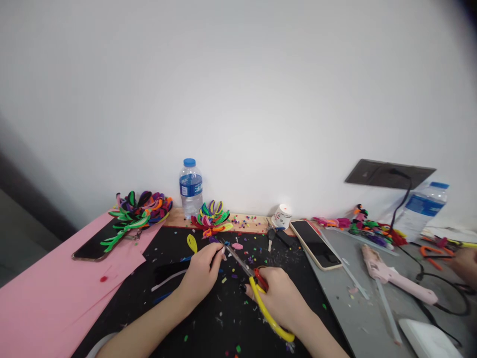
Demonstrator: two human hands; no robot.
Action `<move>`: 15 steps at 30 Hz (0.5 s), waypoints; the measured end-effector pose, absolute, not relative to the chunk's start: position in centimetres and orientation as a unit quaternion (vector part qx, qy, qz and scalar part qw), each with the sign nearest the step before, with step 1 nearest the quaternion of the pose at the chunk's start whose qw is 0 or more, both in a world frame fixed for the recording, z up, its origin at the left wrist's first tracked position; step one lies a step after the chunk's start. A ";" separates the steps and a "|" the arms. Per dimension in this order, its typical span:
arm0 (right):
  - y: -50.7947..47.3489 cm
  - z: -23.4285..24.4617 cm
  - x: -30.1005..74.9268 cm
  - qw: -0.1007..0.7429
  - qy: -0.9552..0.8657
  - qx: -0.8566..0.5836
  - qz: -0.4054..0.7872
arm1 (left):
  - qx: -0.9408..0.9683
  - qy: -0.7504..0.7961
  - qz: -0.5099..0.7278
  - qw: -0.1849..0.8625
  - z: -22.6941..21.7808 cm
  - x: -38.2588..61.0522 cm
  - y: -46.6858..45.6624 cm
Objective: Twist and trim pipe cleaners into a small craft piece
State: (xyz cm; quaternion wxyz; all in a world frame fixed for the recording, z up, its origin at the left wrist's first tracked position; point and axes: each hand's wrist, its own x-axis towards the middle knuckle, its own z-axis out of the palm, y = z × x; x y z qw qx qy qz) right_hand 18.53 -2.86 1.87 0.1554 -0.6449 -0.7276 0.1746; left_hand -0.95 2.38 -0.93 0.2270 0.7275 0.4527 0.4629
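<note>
My right hand is closed round the yellow and red handles of a pair of scissors, whose blades point up left toward my left hand. My left hand pinches a small piece at its fingertips, right at the blade tips; the piece is too small to name. Both hands rest over a black sheet strewn with tiny coloured scraps. A yellow loop-shaped cut-out lies just beyond my left hand. A multicoloured foam flower stands behind it.
A pink sheet with a dark phone and a bigger coloured flower lies left. Water bottle, small white cup, keys, second phone and pink glue gun lie behind and right. Another person's hand shows at the right edge.
</note>
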 end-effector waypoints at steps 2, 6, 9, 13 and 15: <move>-3.0 1.7 18.4 0.158 -0.727 -0.643 0.179 | 0.739 0.443 0.458 0.217 -1.1 -1.0 2.4; -3.1 1.5 18.3 0.157 -0.722 -0.647 0.190 | 0.755 0.434 0.443 0.212 -1.3 -1.1 2.4; -3.0 1.5 18.3 0.157 -0.718 -0.649 0.198 | 0.763 0.435 0.434 0.199 -1.5 -1.2 2.5; -2.8 1.6 18.3 0.159 -0.715 -0.649 0.207 | 0.775 0.440 0.415 0.183 -1.5 -1.2 2.5; -2.8 1.6 18.3 0.163 -0.715 -0.645 0.216 | 0.777 0.444 0.410 0.180 -1.4 -1.2 2.5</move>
